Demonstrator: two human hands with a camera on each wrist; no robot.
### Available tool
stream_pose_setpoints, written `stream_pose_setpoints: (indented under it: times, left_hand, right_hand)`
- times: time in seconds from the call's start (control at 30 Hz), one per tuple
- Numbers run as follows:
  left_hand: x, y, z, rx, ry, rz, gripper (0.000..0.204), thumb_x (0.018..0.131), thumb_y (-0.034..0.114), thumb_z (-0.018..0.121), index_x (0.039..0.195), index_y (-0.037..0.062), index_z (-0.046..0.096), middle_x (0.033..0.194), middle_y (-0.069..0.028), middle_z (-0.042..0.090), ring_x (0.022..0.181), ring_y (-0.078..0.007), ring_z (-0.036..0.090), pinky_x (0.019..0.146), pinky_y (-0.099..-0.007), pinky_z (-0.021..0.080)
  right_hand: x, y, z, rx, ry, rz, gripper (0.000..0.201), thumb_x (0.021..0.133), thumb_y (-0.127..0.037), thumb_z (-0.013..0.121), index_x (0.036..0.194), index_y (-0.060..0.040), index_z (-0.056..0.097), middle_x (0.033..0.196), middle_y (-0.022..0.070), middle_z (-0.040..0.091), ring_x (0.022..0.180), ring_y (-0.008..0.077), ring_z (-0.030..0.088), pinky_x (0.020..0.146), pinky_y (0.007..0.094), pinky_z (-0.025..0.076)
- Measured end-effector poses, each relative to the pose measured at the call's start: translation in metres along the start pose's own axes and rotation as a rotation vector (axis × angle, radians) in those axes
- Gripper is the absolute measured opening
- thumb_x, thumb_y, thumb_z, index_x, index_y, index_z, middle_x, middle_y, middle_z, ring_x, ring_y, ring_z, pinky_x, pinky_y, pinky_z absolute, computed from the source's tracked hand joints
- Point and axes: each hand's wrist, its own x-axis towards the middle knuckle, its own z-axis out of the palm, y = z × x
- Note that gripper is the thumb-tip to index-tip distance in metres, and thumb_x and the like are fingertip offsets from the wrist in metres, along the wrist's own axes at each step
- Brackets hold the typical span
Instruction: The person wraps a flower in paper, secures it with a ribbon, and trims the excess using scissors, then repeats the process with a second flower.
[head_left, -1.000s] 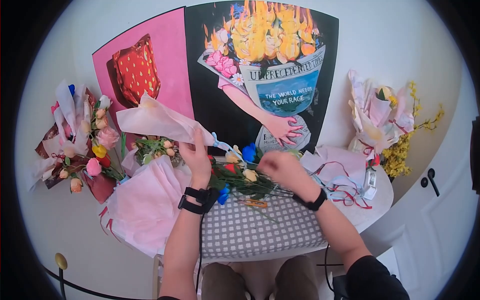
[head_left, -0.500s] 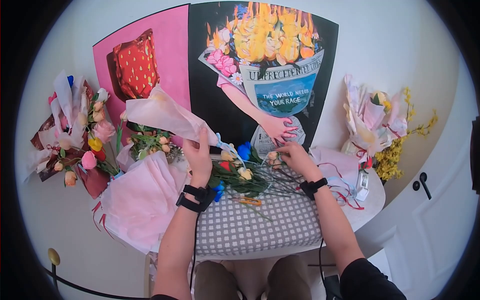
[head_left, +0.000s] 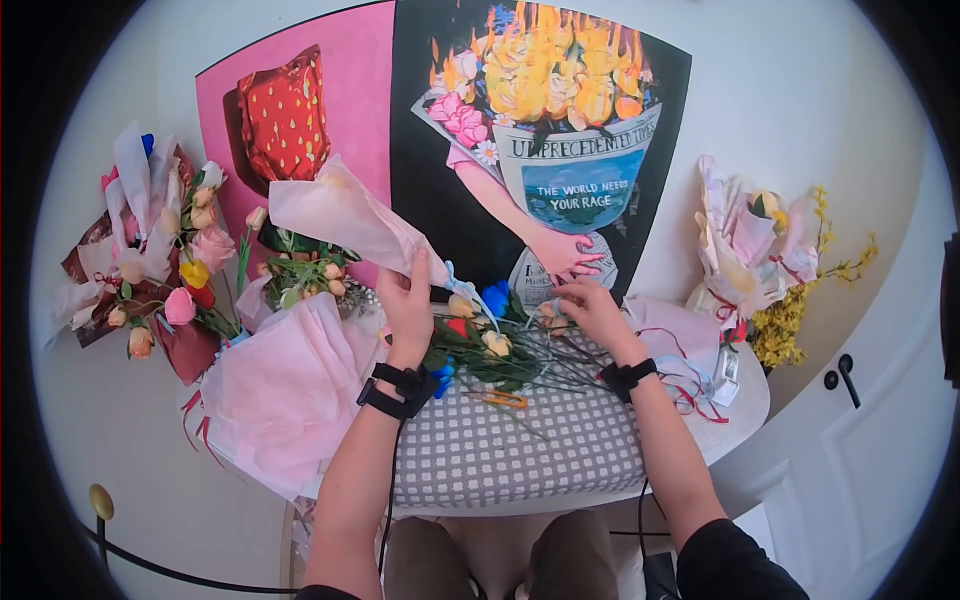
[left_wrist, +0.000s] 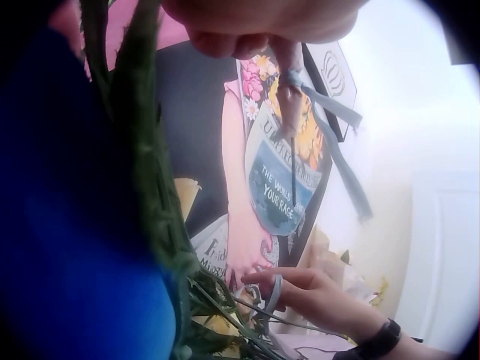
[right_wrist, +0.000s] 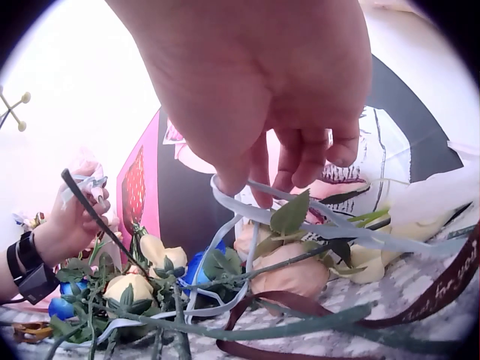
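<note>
My left hand grips the narrow end of a cone of pale pink wrapping paper, tilted with its wide end up to the left. A light blue ribbon bow hangs from its tied end. Over the flowers, my right hand pinches a light blue ribbon between thumb and curled fingers, just above peach roses. Between the hands lie loose stems with cream roses, a red flower and blue roses.
Folded pink paper covers the table's left side. Orange-handled scissors lie on the checked cloth. Wrapped bouquets stand at left and right. Pale paper and dark red ribbon lie at right.
My right hand has moved back from the stems to the peach roses and now holds ribbon. The wrapped cone stays in my left hand, shifted slightly right.
</note>
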Motion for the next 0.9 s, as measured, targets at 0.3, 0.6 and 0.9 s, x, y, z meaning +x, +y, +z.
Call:
stream_pose_setpoints:
  times: [0.3, 0.6, 0.9]
  left_hand:
    - [-0.002, -0.001, 0.002, -0.031, 0.001, -0.023, 0.016, 0.103, 0.018, 0.063, 0.11, 0.0042, 0.059, 0.088, 0.0043, 0.06, 0.063, -0.0001, 0.047, 0.05, -0.0195, 0.031]
    - [-0.005, -0.003, 0.0, -0.032, -0.017, -0.042, 0.027, 0.102, 0.015, 0.065, 0.118, -0.0062, 0.061, 0.109, -0.0092, 0.068, 0.097, -0.0126, 0.064, 0.084, -0.0287, 0.051]
    - [-0.013, -0.006, 0.001, 0.02, -0.064, -0.046, 0.028, 0.101, 0.013, 0.066, 0.119, -0.0076, 0.059, 0.11, -0.0117, 0.068, 0.097, -0.0145, 0.064, 0.085, -0.0302, 0.052]
  right_hand:
    - [0.008, -0.006, -0.012, 0.388, 0.405, 0.075, 0.014, 0.093, -0.004, 0.066, 0.101, 0.0049, 0.074, 0.088, 0.007, 0.072, 0.074, 0.0131, 0.064, 0.07, 0.0296, 0.051]
    - [0.042, -0.024, -0.095, 0.635, 0.733, 0.009, 0.023, 0.106, -0.018, 0.057, 0.111, -0.0007, 0.072, 0.092, 0.0032, 0.075, 0.067, 0.0032, 0.054, 0.059, 0.0203, 0.039]
    - [-0.002, -0.085, -0.244, 0.213, 0.698, -0.164, 0.026, 0.108, -0.023, 0.054, 0.102, -0.0022, 0.067, 0.077, -0.0001, 0.062, 0.065, 0.0038, 0.05, 0.057, 0.0214, 0.038]
